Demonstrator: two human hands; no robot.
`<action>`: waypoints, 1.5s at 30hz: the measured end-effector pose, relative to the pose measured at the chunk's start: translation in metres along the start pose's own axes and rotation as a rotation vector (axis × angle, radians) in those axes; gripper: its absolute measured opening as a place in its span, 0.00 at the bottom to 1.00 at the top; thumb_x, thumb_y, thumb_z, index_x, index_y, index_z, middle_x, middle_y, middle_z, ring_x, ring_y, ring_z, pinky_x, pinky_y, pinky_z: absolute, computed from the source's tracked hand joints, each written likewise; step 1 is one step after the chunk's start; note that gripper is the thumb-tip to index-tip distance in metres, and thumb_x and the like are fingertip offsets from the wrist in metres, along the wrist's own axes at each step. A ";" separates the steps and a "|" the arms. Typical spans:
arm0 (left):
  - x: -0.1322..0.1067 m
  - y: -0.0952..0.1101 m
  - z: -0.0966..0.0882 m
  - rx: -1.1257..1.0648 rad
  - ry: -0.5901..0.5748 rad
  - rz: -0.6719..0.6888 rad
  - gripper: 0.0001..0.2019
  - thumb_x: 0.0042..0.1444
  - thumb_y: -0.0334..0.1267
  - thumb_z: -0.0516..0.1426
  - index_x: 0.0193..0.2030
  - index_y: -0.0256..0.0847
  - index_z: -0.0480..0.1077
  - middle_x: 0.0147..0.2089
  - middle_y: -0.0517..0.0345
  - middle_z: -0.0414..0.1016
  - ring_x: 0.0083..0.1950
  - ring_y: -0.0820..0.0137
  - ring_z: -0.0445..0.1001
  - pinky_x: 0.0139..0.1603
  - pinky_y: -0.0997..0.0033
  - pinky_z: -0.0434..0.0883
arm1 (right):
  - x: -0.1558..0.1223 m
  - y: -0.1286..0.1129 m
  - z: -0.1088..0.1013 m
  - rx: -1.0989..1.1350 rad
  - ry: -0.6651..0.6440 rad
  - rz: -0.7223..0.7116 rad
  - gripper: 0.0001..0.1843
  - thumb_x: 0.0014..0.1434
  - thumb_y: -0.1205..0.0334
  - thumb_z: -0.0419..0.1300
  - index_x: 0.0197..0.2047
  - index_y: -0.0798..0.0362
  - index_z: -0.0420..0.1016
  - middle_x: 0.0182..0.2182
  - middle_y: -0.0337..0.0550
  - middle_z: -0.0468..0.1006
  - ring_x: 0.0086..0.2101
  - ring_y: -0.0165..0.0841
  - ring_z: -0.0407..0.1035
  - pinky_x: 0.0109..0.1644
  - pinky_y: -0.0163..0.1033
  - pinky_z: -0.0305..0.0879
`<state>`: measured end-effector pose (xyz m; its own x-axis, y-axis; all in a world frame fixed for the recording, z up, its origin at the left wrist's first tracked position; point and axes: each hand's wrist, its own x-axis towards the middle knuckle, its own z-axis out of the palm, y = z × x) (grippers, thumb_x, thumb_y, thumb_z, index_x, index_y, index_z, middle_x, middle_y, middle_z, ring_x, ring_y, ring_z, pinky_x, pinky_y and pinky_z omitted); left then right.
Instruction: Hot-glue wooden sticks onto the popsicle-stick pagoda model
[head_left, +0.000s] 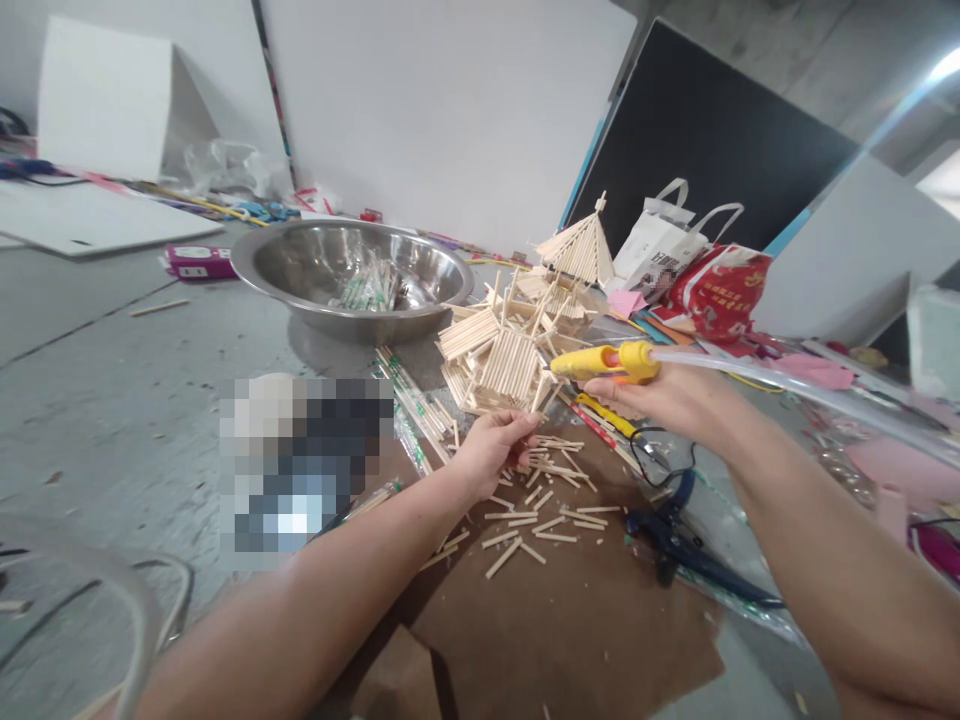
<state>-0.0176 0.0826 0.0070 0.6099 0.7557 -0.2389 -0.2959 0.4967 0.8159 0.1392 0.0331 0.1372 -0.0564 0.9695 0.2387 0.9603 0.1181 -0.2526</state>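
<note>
A small tower-like model (510, 365) built of pale wooden sticks stands in the middle, with a pointed roof (581, 245) at its back. My left hand (499, 450) is pinched closed at its lower front edge, on what looks like a short wooden stick. My right hand (667, 395) grips a yellow hot glue gun (604, 362), its tip pointing left at the model's right side. A clear glue stick (720, 368) runs out of the gun's rear. Loose cut sticks (551, 525) lie below my left hand on a brown board (585, 620).
A steel basin (352, 320) holding wrapped sticks stands behind left. Long sticks (416, 410) lie before it. Right of the board are dark-blue-handled cutters (697, 555) and a yellow-handled tool (607, 413). Bags (720, 290) and paper scraps lie at the right; a cable (142, 610) loops lower left.
</note>
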 end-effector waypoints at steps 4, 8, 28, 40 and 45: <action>-0.001 -0.002 0.001 0.025 -0.014 0.000 0.13 0.40 0.42 0.59 0.23 0.36 0.62 0.17 0.64 0.64 0.13 0.82 0.58 0.13 0.80 0.54 | -0.001 0.000 0.003 -0.030 -0.086 0.010 0.19 0.47 0.45 0.52 0.39 0.42 0.72 0.34 0.36 0.76 0.34 0.36 0.69 0.38 0.41 0.64; 0.000 -0.002 0.001 0.031 -0.023 0.013 0.13 0.40 0.42 0.59 0.23 0.36 0.61 0.18 0.64 0.63 0.13 0.82 0.58 0.13 0.80 0.54 | 0.000 0.000 0.010 -0.056 -0.110 0.039 0.19 0.46 0.44 0.52 0.39 0.40 0.72 0.31 0.34 0.76 0.33 0.36 0.69 0.37 0.42 0.64; 0.000 -0.002 0.001 0.031 -0.016 0.016 0.12 0.41 0.43 0.59 0.23 0.36 0.61 0.18 0.64 0.63 0.13 0.82 0.58 0.13 0.80 0.54 | -0.001 -0.004 0.013 -0.023 -0.123 0.054 0.17 0.47 0.45 0.52 0.37 0.43 0.73 0.30 0.36 0.77 0.30 0.36 0.69 0.32 0.39 0.63; 0.004 0.003 -0.001 -0.015 -0.001 0.044 0.10 0.43 0.39 0.59 0.23 0.35 0.63 0.18 0.63 0.64 0.15 0.82 0.59 0.14 0.80 0.55 | 0.003 0.004 0.010 -0.019 -0.017 0.081 0.19 0.46 0.43 0.52 0.31 0.46 0.74 0.28 0.40 0.77 0.30 0.37 0.69 0.30 0.40 0.64; 0.005 0.008 0.001 -0.036 0.014 0.027 0.10 0.42 0.39 0.58 0.23 0.35 0.63 0.18 0.63 0.64 0.14 0.83 0.59 0.13 0.81 0.55 | 0.003 0.015 0.014 0.028 0.023 0.095 0.20 0.46 0.43 0.52 0.30 0.48 0.74 0.27 0.41 0.77 0.29 0.37 0.70 0.28 0.40 0.64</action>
<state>-0.0161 0.0898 0.0128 0.5909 0.7748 -0.2246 -0.3386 0.4910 0.8027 0.1494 0.0410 0.1215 0.0411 0.9715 0.2334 0.9532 0.0319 -0.3007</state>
